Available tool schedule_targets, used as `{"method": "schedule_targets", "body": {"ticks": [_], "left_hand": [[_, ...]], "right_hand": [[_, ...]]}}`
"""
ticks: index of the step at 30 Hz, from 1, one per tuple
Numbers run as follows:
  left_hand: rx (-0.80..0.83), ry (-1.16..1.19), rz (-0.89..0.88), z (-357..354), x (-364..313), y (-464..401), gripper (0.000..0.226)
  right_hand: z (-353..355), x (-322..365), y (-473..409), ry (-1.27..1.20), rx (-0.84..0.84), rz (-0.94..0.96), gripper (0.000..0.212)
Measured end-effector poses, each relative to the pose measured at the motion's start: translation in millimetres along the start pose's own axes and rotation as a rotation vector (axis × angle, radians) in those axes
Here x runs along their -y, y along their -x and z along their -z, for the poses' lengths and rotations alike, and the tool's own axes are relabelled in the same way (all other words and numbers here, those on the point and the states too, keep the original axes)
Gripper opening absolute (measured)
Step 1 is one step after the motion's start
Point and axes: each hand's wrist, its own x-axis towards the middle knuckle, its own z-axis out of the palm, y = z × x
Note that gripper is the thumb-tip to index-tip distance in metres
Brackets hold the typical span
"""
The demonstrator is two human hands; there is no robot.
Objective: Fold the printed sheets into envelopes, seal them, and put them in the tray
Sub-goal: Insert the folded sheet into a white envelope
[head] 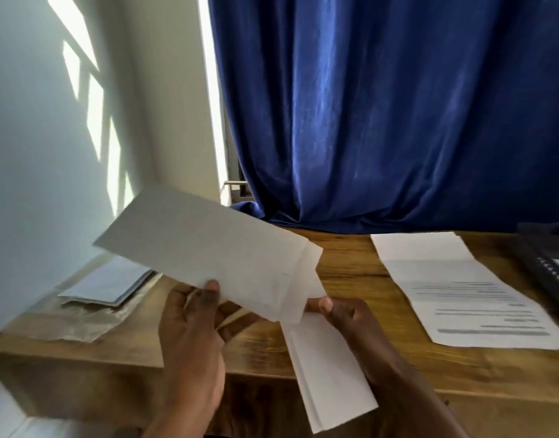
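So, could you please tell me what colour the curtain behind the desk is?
The curtain is deep blue, seen in the head view.

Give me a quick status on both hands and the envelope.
Left hand pinches envelope, held above table. Right hand holds folded sheet at envelope's open end. Sheet not yet inside. Nothing in the way.

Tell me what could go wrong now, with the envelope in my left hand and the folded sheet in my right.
1. The envelope is held up off the desk by the left hand alone, so it may sag or tilt as the sheet goes in.
2. The right hand pinches only the top of the folded sheet; its free end could swing and catch at the envelope's flap.
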Motion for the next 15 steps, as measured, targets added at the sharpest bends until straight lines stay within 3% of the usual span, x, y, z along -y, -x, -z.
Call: {"method": "schedule_targets", "body": {"ticks": [3, 5, 8, 10, 12, 13, 15], "left_hand": [[0.055, 0.013, 0.161, -2.1, 19.3, 19.8, 0.039], [0.109, 0.019, 0.291, -0.6, 26.8, 26.0, 0.044], [0.229, -0.038, 0.554, 1.7, 26.5, 34.2, 0.049], [0.366, -0.162, 0.697, 5.2, 17.3, 38.9, 0.054], [0.622, -0.405, 0.805, 7.1, 4.5, 41.2, 0.063], [0.790, -0.563, 0.785, 7.5, -0.1, 41.4, 0.068], [1.000, -0.773, 0.569, 4.2, -7.4, 41.4, 0.070]], "right_hand": [[8.8, 4.5, 4.8, -0.005, -0.066, -0.090, 0.054], [17.6, 6.4, 6.3, -0.001, -0.121, -0.165, 0.032], [35.9, 3.5, 5.0, 0.053, -0.160, -0.250, 0.022], [45.3, -0.1, 3.3, 0.071, -0.183, -0.306, 0.024], [49.8, -4.2, 1.3, 0.081, -0.187, -0.343, 0.026], [50.4, -5.9, 0.4, 0.084, -0.186, -0.357, 0.027], [50.4, -9.5, -1.4, 0.100, -0.190, -0.362, 0.026]]}}
